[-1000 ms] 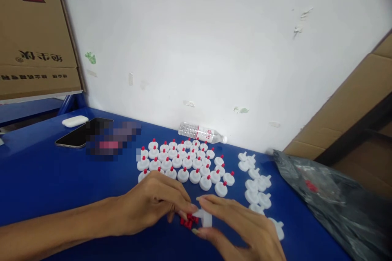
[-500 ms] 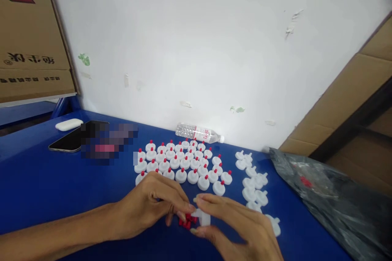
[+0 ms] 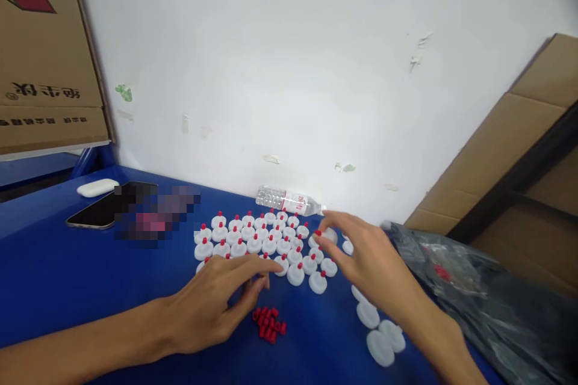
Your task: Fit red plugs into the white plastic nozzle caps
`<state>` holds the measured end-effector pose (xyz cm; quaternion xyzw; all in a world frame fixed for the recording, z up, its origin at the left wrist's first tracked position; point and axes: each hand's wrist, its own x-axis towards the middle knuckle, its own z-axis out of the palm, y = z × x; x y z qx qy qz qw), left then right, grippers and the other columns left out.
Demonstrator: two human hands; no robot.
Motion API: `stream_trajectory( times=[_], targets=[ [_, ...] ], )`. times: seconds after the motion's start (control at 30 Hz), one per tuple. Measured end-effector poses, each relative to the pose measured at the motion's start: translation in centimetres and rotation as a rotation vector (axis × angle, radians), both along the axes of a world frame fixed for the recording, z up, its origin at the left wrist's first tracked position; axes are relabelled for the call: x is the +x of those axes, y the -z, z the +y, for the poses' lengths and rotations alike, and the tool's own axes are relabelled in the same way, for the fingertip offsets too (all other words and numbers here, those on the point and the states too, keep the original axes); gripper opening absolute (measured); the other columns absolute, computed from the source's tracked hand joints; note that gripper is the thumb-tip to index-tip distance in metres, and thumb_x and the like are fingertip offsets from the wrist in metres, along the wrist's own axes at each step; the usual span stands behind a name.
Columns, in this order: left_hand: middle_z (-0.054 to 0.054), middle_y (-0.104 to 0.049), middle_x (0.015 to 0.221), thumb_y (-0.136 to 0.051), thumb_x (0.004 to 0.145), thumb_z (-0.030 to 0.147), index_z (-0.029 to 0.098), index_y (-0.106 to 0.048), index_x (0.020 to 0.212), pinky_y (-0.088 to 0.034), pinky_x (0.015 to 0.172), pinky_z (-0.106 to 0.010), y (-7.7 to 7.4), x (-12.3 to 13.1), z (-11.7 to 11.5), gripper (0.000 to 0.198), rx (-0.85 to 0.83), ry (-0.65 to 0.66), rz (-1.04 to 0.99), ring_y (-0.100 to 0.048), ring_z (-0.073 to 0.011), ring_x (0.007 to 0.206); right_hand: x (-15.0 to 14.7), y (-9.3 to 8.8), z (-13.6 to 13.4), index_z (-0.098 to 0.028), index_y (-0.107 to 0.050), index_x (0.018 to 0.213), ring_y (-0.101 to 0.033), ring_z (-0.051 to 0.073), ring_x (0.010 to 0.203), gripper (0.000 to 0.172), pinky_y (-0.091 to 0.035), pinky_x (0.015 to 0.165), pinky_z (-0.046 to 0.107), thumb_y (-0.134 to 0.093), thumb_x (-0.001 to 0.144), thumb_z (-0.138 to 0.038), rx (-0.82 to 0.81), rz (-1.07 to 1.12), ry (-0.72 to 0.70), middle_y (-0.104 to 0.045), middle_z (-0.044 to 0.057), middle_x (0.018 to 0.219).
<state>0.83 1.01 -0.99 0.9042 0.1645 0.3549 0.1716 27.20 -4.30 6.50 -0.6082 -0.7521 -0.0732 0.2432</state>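
Note:
Several round white nozzle caps with small red tips [image 3: 295, 274] stand in rows on the blue table. My right hand [image 3: 368, 252] is at the right edge of these rows, thumb and fingers closed around a white nozzle cap [image 3: 331, 235]; a red tip shows beside the thumb. My left hand [image 3: 212, 301] hovers over the front of the rows, index finger stretched out and thumb apart, with nothing visible in it. Below its fingers lies a small pile of red tips [image 3: 270, 325]. White caps without visible red tips [image 3: 380, 348] lie right of the pile, partly behind my right forearm.
A clear plastic bottle [image 3: 289, 200] lies against the white wall. To the left are a phone [image 3: 93, 210] and a white oblong case [image 3: 98, 187]. A dark plastic bag [image 3: 497, 307] covers the table's right side, with a clear packet of red pieces [image 3: 445, 272] on it.
My hands have parted. The right one has moved up and away to the rows with a white cap; the left has drawn back slightly from the red pile, which now shows fully.

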Motion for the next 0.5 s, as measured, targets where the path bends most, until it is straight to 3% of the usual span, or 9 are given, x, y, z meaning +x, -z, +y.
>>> stream_trajectory(
  times=[0.07, 0.2, 0.37, 0.5],
  targets=[
    [0.001, -0.071, 0.098, -0.042, 0.1, 0.011, 0.028, -0.048, 0.136, -0.05, 0.066, -0.024, 0.0, 0.0, -0.1, 0.041, 0.043, 0.012, 0.048, -0.068, -0.0111, 0.074, 0.7, -0.1, 1.9, -0.025, -0.068, 0.101, -0.066, 0.024, 0.102, 0.014, -0.051, 0.082, 0.035, -0.057, 0.096, -0.033, -0.037, -0.049, 0.02, -0.069, 0.006, 0.117],
    [-0.001, -0.071, 0.102, -0.04, 0.099, 0.009, 0.027, -0.047, 0.134, -0.051, 0.064, -0.025, -0.2, 0.0, -0.3, 0.04, 0.142, 0.035, 0.07, -0.069, -0.0131, 0.077, 1.0, 1.0, 4.6, -0.023, -0.074, 0.098, -0.064, 0.025, 0.101, 0.016, -0.048, 0.081, 0.036, -0.062, 0.094, -0.032, -0.149, -0.158, 0.056, -0.069, 0.008, 0.105],
    [-0.004, -0.07, 0.106, -0.041, 0.097, 0.007, 0.023, -0.051, 0.128, -0.05, 0.059, -0.026, -0.2, -0.2, -0.1, 0.036, 0.233, 0.056, 0.078, -0.069, -0.0141, 0.075, 0.5, 2.2, 6.1, -0.022, -0.076, 0.091, -0.065, 0.024, 0.088, 0.014, -0.044, 0.071, 0.034, -0.064, 0.091, -0.029, -0.213, -0.2, 0.043, -0.07, 0.006, 0.085],
    [-0.004, -0.069, 0.105, -0.043, 0.095, 0.006, 0.022, -0.051, 0.127, -0.049, 0.057, -0.026, -0.1, -0.2, -0.1, 0.037, 0.247, 0.065, 0.096, -0.068, -0.0141, 0.074, 0.3, 2.7, 6.5, -0.024, -0.077, 0.091, -0.067, 0.023, 0.086, 0.013, -0.043, 0.069, 0.032, -0.064, 0.09, -0.026, -0.245, -0.19, 0.052, -0.073, 0.005, 0.083]
  ],
)
